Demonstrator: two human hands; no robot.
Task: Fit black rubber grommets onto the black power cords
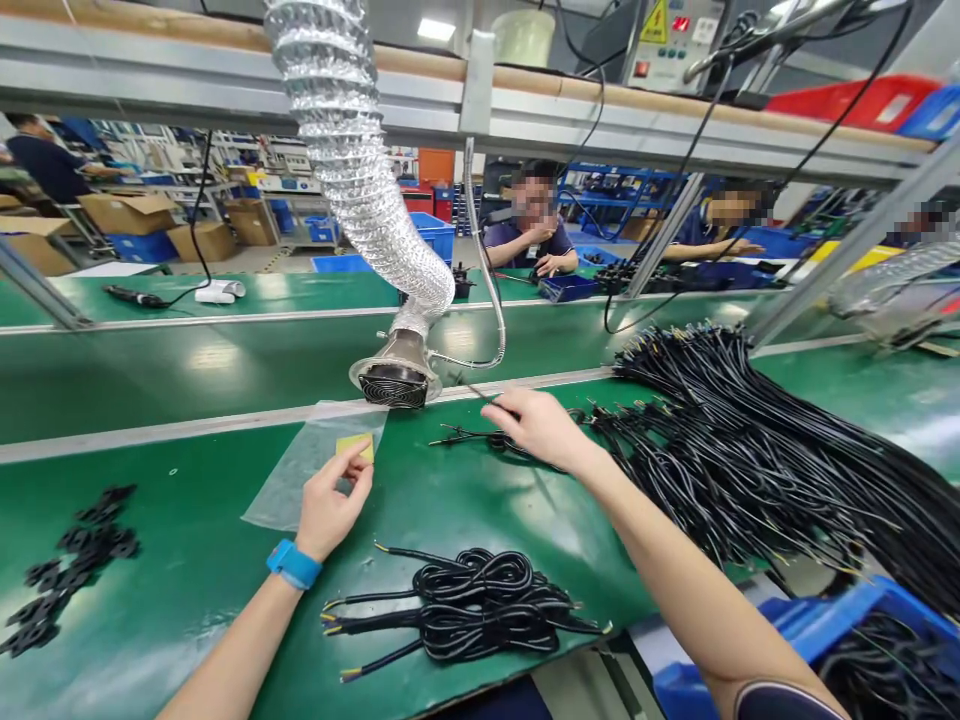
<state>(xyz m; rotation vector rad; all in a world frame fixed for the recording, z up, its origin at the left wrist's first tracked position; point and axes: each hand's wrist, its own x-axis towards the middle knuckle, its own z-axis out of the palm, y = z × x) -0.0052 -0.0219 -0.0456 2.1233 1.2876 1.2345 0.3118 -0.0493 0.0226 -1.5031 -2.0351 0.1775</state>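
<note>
My left hand (334, 500) has its thumb and fingers closed on a small yellow pad (357, 446), which lies over a clear plastic bag (289, 480). My right hand (541, 428) is closed around a thin dark wire-like piece (487, 394) that points up and left beneath the fume extractor hood (397, 375); its exact kind is hard to tell. Beside and under that hand are loose black cables (461, 435) with bare ends. Nearer to me, several coiled black cables (487, 605) lie together, their coloured wire ends pointing left.
Small black plastic parts (79, 560) sit at the left. A large heap of black cables (720, 450) covers the right side. At the lower right stands a blue bin (862, 600) with cables. Co-workers sit across the green bench (187, 440). A silver duct (337, 130) hangs overhead.
</note>
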